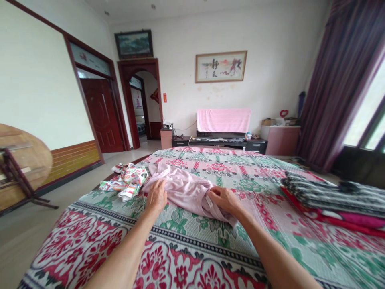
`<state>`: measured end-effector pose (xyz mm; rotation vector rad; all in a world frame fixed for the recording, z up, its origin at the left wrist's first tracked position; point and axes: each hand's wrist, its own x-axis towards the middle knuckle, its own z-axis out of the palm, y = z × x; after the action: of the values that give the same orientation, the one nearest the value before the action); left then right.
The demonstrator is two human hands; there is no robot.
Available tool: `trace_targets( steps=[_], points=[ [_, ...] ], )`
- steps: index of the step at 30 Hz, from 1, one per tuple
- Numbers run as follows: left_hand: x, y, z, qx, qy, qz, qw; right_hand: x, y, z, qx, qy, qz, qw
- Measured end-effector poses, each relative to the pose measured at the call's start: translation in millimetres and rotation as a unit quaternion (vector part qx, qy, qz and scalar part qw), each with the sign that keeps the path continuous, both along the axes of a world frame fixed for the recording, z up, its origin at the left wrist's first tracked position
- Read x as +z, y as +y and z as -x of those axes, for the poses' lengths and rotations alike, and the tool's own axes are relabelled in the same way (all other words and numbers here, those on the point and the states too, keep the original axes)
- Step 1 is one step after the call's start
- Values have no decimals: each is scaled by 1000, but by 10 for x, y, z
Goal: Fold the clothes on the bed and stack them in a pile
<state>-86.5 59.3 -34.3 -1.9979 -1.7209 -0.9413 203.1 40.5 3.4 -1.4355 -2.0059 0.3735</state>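
Observation:
A crumpled pale pink garment [186, 186] lies stretched sideways across a flowered bedspread [180, 241]. At its left part my left hand [156, 197] is closed on the near edge, fingers curled into the cloth. My right hand [225, 199] grips the garment's right part, close to a small white label [208, 201]. The fingertips of both hands are partly hidden by fabric. Just left of the garment rests a crumpled multicoloured patterned cloth [129, 179], touching or nearly touching it.
On the bed's right side sits a stack of folded clothes [333, 196], black-and-white knit on top and red below. Beyond the bed stands a low black cabinet [255, 146] with a pink towel [224, 120] draped above it. A folded round wooden table [24, 164] leans at left.

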Motion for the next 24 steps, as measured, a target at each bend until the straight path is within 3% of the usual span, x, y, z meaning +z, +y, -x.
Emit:
trace_targets(
  steps=[4, 7, 10, 17, 24],
  points=[
    [9, 9, 58, 57, 5, -5, 998, 36, -32, 61, -35, -43, 25, 998],
    [2, 7, 120, 109, 7, -4, 994, 38, -84, 157, -64, -86, -41, 993],
    [-17, -4, 156, 144, -5, 18, 989, -2, -151, 294, -48, -108, -117, 986],
    [11, -19, 144, 176, -55, 36, 982, -228, -206, 436, -1, -138, -136, 981],
    [43, -21, 195, 175, -80, 59, 980, -190, -184, 413, 16, -114, -136, 984]
  ],
)
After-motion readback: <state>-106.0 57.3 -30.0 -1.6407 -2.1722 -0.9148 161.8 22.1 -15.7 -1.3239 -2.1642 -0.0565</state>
